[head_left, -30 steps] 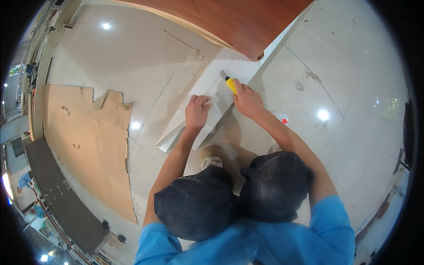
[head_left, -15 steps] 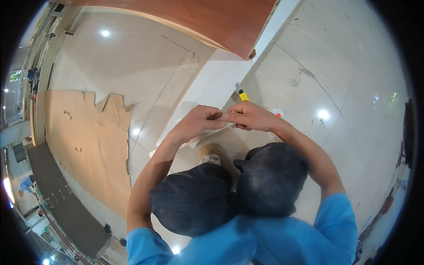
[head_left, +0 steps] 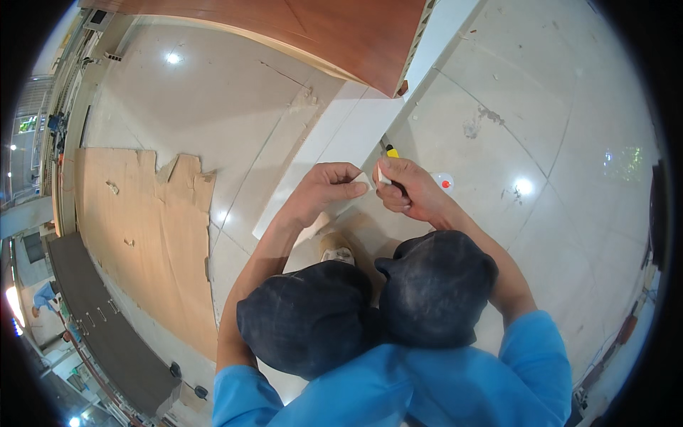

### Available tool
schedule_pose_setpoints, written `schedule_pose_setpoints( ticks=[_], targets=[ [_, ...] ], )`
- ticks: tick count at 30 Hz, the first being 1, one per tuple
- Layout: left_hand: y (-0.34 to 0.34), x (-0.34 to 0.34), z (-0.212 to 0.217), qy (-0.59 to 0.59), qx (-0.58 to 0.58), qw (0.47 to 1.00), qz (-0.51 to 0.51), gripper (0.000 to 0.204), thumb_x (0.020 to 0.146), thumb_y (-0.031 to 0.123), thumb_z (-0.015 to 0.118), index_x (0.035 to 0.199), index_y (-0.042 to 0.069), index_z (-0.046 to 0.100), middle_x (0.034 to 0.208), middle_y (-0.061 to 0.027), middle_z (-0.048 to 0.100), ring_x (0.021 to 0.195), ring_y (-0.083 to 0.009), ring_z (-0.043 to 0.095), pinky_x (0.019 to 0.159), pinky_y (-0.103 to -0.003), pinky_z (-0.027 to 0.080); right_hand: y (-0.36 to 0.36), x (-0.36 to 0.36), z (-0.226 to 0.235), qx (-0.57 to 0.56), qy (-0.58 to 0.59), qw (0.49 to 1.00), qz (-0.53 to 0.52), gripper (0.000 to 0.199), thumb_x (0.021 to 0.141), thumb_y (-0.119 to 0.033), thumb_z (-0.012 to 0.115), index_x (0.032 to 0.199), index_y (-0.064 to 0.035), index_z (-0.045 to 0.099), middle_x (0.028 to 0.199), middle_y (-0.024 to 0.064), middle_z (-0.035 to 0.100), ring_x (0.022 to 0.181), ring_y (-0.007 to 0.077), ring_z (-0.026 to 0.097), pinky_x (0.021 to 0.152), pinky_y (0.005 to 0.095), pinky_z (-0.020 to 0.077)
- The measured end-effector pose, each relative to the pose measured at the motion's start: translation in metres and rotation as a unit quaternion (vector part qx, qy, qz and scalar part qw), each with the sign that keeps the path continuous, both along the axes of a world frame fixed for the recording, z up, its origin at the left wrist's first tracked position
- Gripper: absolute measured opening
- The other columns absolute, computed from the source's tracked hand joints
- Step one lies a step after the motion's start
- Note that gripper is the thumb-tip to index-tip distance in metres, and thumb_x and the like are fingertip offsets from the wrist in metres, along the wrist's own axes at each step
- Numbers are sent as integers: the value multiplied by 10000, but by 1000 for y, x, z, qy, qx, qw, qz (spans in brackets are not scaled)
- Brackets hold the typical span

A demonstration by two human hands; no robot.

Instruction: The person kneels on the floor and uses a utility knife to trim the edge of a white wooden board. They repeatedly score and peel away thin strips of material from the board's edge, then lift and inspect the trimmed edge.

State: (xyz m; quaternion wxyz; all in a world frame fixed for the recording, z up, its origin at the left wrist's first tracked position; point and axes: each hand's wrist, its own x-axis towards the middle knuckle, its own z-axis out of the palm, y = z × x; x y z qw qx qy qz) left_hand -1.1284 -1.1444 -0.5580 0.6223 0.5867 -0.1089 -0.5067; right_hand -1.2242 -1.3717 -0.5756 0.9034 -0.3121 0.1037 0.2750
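My left hand pinches a small white piece between thumb and fingers. Close beside it, my right hand is closed on another small white piece, which stands up by the thumb. A narrow gap separates the two pieces; what they are made of I cannot tell. Just beyond the right hand is a yellow and black utility knife, its handle partly hidden by that hand. A long white board runs on the floor under and beyond my hands.
A reddish-brown panel rests over the white board's far end. Torn brown sheeting covers floor at left, near a dark strip. A white round item with a red centre lies right of my hand. A person is far left.
My hands, touching before, have come slightly apart. A white piece now shows in each. The right hand has turned and its fingers have curled in.
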Motion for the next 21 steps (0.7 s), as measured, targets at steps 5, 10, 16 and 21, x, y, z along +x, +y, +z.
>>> schedule_pose_setpoints(
  ticks=[5, 10, 16, 21],
  targets=[
    [8, 13, -13, -270, 151, 951, -20, 404, 928, 210, 776, 1264, 10, 671, 1129, -51, 705, 1008, -124, 647, 929, -295, 487, -16, 2, 11, -64, -36, 996, -54, 230, 1126, -244, 508, 1139, -47, 626, 724, 21, 569, 523, 80, 457, 502, 241, 390],
    [-21, 34, 57, -323, 104, 941, 17, 514, 957, 202, 749, 1403, 9, 583, 1225, -127, 702, 1071, -195, 689, 1007, -345, 517, -32, 14, 60, -258, -167, 944, -120, 211, 1092, -176, 552, 1258, -45, 561, 849, 83, 694, 626, 120, 632, 591, 266, 510],
    [-82, 29, 151, -348, 11, 937, -28, 315, 1007, 49, 678, 1305, -14, 599, 1213, -133, 684, 1039, -170, 671, 897, -322, 555, -50, 23, 120, -287, -223, 918, -158, 237, 1087, -110, 539, 1310, -50, 488, 885, 116, 703, 667, 146, 666, 630, 276, 541],
    [-122, 28, 189, -356, -36, 933, 47, 272, 984, 25, 684, 1233, 0, 578, 983, -86, 707, 888, -131, 681, 801, -295, 556, -52, 18, 158, -283, -269, 879, -275, 295, 1036, -52, 594, 1318, -14, 515, 936, 110, 693, 700, 137, 664, 643, 268, 546]
  ],
)
